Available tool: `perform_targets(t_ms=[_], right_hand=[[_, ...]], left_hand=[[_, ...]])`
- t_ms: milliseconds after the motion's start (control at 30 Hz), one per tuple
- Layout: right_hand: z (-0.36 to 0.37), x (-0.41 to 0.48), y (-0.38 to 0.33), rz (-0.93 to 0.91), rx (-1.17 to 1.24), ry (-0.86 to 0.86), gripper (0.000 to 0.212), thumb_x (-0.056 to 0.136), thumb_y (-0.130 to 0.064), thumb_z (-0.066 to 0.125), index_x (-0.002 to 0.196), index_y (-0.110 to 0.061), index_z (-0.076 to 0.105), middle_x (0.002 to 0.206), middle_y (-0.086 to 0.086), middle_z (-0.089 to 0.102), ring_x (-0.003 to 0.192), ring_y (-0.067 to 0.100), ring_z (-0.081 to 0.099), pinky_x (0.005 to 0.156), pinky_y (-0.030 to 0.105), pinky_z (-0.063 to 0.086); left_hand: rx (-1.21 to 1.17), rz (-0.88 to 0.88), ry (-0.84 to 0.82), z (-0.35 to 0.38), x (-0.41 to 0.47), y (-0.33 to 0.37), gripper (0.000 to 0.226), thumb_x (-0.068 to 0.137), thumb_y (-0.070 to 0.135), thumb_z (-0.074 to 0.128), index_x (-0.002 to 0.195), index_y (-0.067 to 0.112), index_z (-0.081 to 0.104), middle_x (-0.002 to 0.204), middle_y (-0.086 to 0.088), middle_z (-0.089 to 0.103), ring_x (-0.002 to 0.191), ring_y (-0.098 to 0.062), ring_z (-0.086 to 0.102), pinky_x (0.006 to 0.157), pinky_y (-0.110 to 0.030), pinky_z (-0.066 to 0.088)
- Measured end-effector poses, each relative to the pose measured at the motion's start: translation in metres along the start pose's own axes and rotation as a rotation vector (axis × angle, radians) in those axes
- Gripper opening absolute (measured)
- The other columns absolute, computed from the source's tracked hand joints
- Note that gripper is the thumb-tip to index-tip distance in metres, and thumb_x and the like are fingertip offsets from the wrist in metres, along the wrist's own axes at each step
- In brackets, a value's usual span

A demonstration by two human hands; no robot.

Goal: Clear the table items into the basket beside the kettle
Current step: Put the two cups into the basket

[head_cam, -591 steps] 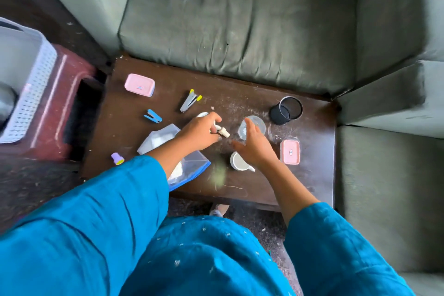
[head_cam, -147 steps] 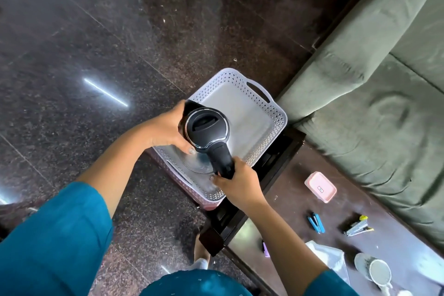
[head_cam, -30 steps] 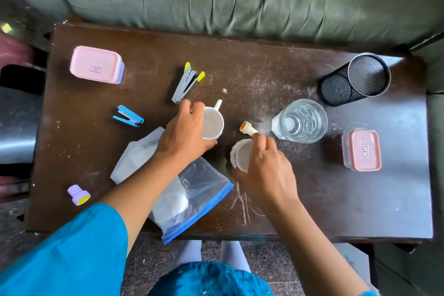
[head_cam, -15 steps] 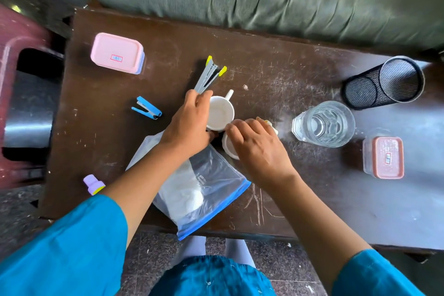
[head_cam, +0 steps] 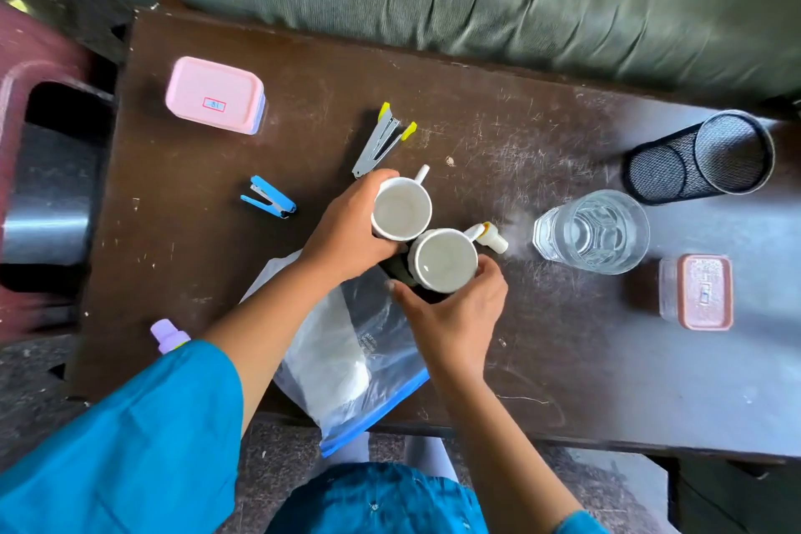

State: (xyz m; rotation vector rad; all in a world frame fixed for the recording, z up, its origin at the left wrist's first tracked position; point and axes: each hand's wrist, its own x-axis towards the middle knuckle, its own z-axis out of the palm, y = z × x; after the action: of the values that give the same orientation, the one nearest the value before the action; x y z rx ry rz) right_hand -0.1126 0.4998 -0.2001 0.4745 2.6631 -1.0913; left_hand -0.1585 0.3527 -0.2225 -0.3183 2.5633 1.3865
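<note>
Over the table (head_cam: 563, 360), the far cup (head_cam: 402, 209) sits just behind the near cup (head_cam: 444, 259), with a zip bag (head_cam: 346, 360) before them. Right of the 2 cups stands a glass (head_cam: 591, 232), a mesh holder (head_cam: 698, 156) lying behind it and a lidded box (head_cam: 698, 293) at its near right. A stapler (head_cam: 381, 139) lies behind the cups, a smaller stapler (head_cam: 268, 197) to their left.

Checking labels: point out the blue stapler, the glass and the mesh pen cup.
blue stapler (head_cam: 268, 196), head view, on its blue top arm.
glass (head_cam: 591, 232), head view, on its clear base.
mesh pen cup (head_cam: 659, 173), head view, on its outer mesh wall.
</note>
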Motion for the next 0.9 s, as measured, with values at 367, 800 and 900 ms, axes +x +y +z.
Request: perform_targets(t_ms=[367,800,900], right_hand=[[-0.012,0.011,-0.02,-0.139,-0.003,0.088,0.068,0.06,-0.045,0.082,0.114,-0.021,0.048,0.112,0.0,0.054,0.106,0.014,0.046,0.07,0.014,0.028],[-0.057,-0.012,-0.151,-0.475,-0.014,0.0,0.069,0.055,-0.042,0.085,0.112,-0.022,0.053,0.105,-0.003,0.057,0.098,0.014,0.051,0.068,0.021,0.036],[-0.051,-0.018,-0.187,-0.568,-0.01,-0.015,0.068,0.053,-0.041,0.084,0.11,-0.02,0.054,0.103,-0.001,0.059,0.096,0.016,0.051,0.069,0.022,0.037]], left_hand=[[-0.035,0.074,0.107,-0.028,-0.01,0.014,0.067,0.056,0.011,0.082,0.117,0.019,0.055,0.116,0.005,0.062,0.101,-0.007,0.054,0.079,-0.009,0.037],[0.029,0.107,0.294,-0.158,-0.035,0.064,0.071,0.046,0.028,0.089,0.109,0.027,0.058,0.101,0.021,0.056,0.089,0.011,0.048,0.072,0.004,0.031],[0.051,0.107,0.365,-0.196,-0.042,0.063,0.071,0.045,0.031,0.09,0.108,0.028,0.057,0.101,0.021,0.058,0.09,0.008,0.053,0.074,0.001,0.035]])
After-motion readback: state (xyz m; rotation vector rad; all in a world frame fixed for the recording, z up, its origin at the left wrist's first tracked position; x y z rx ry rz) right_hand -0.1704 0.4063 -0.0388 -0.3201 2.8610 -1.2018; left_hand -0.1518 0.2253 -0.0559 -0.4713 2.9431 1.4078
